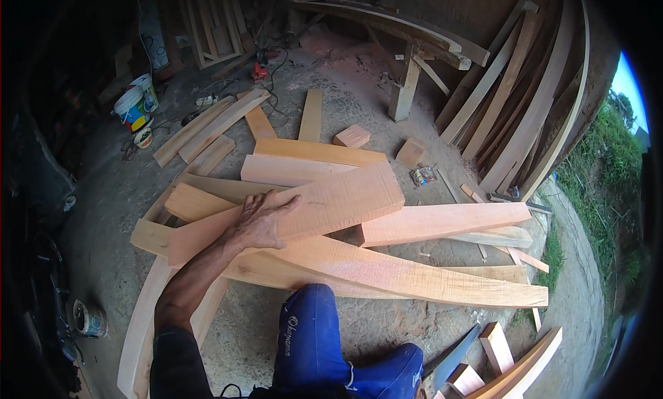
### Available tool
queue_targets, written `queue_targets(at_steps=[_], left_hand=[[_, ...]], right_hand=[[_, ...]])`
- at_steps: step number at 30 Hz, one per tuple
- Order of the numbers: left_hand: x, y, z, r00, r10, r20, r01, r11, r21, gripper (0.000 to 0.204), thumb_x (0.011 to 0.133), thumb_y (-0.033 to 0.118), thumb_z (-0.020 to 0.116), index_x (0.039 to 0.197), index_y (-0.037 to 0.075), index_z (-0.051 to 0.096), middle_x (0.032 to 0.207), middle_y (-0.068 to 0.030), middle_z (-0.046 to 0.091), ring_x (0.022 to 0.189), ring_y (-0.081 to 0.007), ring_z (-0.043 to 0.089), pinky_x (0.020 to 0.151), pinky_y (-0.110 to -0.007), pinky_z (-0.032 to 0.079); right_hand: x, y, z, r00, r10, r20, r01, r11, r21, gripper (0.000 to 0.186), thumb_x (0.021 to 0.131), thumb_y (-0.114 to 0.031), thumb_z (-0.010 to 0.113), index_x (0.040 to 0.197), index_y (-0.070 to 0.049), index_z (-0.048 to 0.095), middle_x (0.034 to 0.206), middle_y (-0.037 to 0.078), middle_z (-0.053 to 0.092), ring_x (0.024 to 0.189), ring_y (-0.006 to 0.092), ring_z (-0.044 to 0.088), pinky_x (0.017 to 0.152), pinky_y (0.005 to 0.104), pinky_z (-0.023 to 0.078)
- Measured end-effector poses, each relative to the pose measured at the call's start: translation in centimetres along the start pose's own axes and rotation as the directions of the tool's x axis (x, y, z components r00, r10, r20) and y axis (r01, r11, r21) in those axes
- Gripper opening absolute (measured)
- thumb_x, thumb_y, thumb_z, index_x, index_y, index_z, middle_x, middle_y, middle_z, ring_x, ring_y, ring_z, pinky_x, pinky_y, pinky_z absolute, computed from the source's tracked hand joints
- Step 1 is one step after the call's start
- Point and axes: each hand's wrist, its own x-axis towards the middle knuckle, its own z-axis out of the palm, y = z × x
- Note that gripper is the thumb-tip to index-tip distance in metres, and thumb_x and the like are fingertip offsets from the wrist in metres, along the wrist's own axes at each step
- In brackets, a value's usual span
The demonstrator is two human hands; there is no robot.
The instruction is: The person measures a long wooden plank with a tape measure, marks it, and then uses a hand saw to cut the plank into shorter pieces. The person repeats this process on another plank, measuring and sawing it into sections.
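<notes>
My left hand (pixel 259 221) lies across a thick, pale pinkish wooden plank (pixel 345 202), its fingers bent over the wood and gripping it. The plank sits slanted on top of a pile, its right end farther from me than its left. Under and beside it are a long curved board (pixel 414 278), a squared pink beam (pixel 442 223) and an orange-brown board (pixel 318 150). My right hand is out of sight.
A handsaw (pixel 452 357) lies by short offcuts (pixel 496 347) near my knee. Buckets (pixel 131 109) stand at far left, and a red power tool (pixel 260 72) with a cord lies behind. A wooden bench (pixel 404 88) and leaning boards (pixel 511 88) occupy the back right.
</notes>
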Motion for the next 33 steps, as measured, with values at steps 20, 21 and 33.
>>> queue_targets(at_steps=[20,21,33], left_hand=[[17.1,14.4,23.2,0.832,-0.365,0.418,0.510,0.207,-0.835,0.096,0.088,0.059,0.082,0.152,-0.003,0.046,0.157,-0.0245,0.049,0.144,-0.0371,0.051,0.116,-0.052,0.045],[17.4,14.6,23.0,0.807,-0.305,0.506,0.550,0.073,-0.832,0.093,0.088,0.061,0.081,0.150,0.000,0.049,0.159,-0.0215,0.048,0.144,-0.0351,0.050,0.115,-0.053,0.045],[15.8,16.8,22.8,0.845,-0.311,0.435,0.468,0.035,-0.883,0.075,0.084,0.046,0.090,0.138,0.005,0.060,0.126,-0.0135,0.069,0.109,-0.0279,0.069,0.083,-0.046,0.058]], right_hand=[[-7.8,2.4,3.1,0.970,0.030,0.242,-0.010,0.996,-0.084,0.068,0.099,-0.030,0.061,0.163,-0.028,0.039,0.120,0.017,0.067,0.119,0.0368,0.064,0.099,0.0549,0.047],[-7.3,2.2,2.8,0.967,0.008,0.255,0.007,0.999,-0.054,0.068,0.099,-0.029,0.061,0.163,-0.028,0.039,0.121,0.017,0.067,0.119,0.0367,0.063,0.099,0.0546,0.047],[-7.0,3.1,1.3,0.948,-0.018,0.317,0.026,0.999,-0.022,0.098,0.089,-0.032,0.072,0.171,-0.027,0.020,0.136,0.019,0.060,0.128,0.0381,0.059,0.111,0.0534,0.045]])
